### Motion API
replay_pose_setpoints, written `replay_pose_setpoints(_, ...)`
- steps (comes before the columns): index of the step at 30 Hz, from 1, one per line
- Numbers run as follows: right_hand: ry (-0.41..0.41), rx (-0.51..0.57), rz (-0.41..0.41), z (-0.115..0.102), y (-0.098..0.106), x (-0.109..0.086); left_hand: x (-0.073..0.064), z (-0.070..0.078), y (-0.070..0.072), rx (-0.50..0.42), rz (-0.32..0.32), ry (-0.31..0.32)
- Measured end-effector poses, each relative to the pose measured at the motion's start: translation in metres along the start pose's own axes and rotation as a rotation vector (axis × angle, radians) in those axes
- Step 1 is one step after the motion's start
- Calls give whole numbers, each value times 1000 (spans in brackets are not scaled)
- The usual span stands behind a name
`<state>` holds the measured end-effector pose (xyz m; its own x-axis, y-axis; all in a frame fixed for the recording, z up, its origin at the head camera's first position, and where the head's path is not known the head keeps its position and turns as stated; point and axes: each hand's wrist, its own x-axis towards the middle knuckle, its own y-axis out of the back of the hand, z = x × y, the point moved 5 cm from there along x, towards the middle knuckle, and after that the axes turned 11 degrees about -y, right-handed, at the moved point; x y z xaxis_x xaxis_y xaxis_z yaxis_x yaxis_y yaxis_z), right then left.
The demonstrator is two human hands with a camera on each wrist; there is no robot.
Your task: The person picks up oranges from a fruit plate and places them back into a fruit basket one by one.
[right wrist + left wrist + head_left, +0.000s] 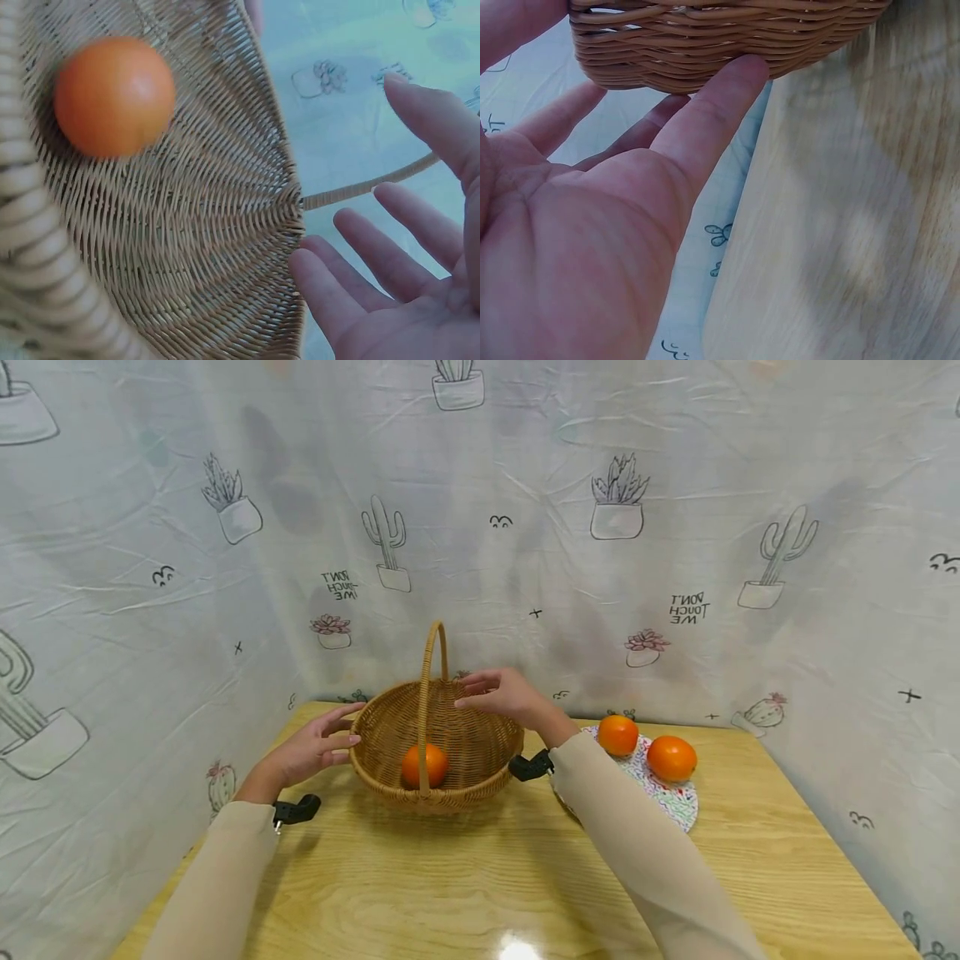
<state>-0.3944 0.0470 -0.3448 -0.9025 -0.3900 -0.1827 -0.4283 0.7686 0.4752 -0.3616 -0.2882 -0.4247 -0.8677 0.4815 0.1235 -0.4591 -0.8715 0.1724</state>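
Observation:
A wicker basket [472, 735] with a tall arched handle [423, 710] stands near the back of the table, its inside facing me. One smooth, round orange fruit [420, 768] lies in it and also shows in the right wrist view. At the basket's left side is my left hand [318, 745]; its spread fingers [712, 112] touch the woven wall in the left wrist view. My right hand [506, 695] hovers over the back right of the basket with fingers loosely extended and nothing in its grasp. The same right hand [405, 300] shows its palm beside the rim.
To the right, a round plate [678, 806] with a colourful pattern bears two more orange fruits [671, 758], partly behind my right sleeve [630, 827]. The wooden table [390, 885] is enclosed at the back and sides by a light curtain [480, 577] printed with potted cacti.

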Motion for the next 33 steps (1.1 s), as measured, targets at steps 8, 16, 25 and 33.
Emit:
replay_pose_setpoints(8,21,106,7,7,16,-24,0,1,-2,-8,9,3)
replay_pose_setpoints(16,33,215,31,26,44,-52,0,1,-2,-3,18,4)
replay_pose_setpoints(25,7,249,119,62,70,-83,-1,2,-2,5,8,-1)
replay_pose_setpoints(33,35,160,219,84,86,-103,-1,3,-3,11,12,0)
